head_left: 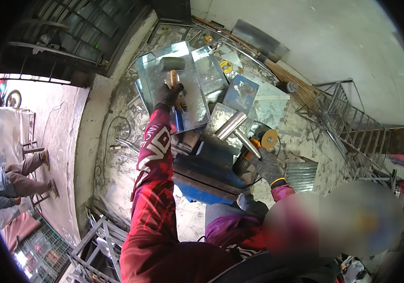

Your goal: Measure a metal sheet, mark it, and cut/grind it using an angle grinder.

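Note:
My left hand (pixel 169 95), in a dark glove, is closed round the wooden handle of a mallet (pixel 172 64) with a dark, thick head. The mallet is over a shiny metal sheet (pixel 192 106). Just below that hand shows a blue tool handle (pixel 178 121). My right hand (pixel 266 166), in a grey glove with a yellow cuff edge, is closed at the end of a T-shaped steel hammer (pixel 231 126). Beside it sits an orange and black angle grinder (pixel 255 142) with a tan disc. Blue metal pieces (pixel 206 165) stand close to my legs.
More metal sheets lie around, one of them blue-grey (pixel 240 93), with a yellow disc (pixel 226 66) nearby. Thin rods (pixel 296 82) and welded frames (pixel 353 122) line the right wall. Corrugated metal (pixel 301 176) lies at right. Beyond the left ledge, another person's legs (pixel 29 175) show.

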Demonstrator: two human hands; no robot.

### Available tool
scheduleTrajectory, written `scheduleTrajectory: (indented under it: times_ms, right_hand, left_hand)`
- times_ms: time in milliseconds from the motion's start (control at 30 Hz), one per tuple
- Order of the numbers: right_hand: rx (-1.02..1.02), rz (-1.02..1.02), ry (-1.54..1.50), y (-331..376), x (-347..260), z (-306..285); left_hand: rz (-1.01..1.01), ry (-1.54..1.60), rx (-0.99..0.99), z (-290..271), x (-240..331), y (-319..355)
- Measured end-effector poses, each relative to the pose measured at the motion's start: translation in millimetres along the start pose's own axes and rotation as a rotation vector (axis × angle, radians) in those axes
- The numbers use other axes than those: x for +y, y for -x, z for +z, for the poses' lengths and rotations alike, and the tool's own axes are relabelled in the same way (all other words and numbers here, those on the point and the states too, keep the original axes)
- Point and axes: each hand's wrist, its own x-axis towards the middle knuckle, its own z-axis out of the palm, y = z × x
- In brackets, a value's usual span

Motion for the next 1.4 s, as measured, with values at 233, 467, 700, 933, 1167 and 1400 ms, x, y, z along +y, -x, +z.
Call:
scheduleTrajectory:
  times_ms: [233, 467, 700, 933, 1167, 1400]
  right_hand:
    - [0.007, 0.035, -0.185, 7.9, -39.7, -11.1]
    - [0.013, -0.147, -0.099, -31.1, -147.7, -25.2]
    - [-0.041, -0.123, -0.086, -123.8, -241.8, 49.6]
    - [-0.074, 0.069, -0.330, -162.8, -248.2, 114.8]
    - [0.201, -0.242, 0.160, -196.6, -225.4, 118.9]
    - [0.026, -0.344, -0.040, -159.3, -203.0, 61.4]
  left_hand:
    - [0.206, -0.474, 0.871, -57.4, -45.1, 45.3]
    - [-0.034, -0.182, 0.011, -47.4, -117.6, 61.3]
    - [-0.051, -0.207, 0.135, -35.8, -124.1, 77.3]
    - [-0.029, -0.172, 0.158, -41.4, -119.3, 90.6]
    - [-0.142, -0.221, 0.146, -45.4, -107.9, 96.3]
    - [-0.024, 0.390, 0.175, -70.5, -144.7, 116.1]
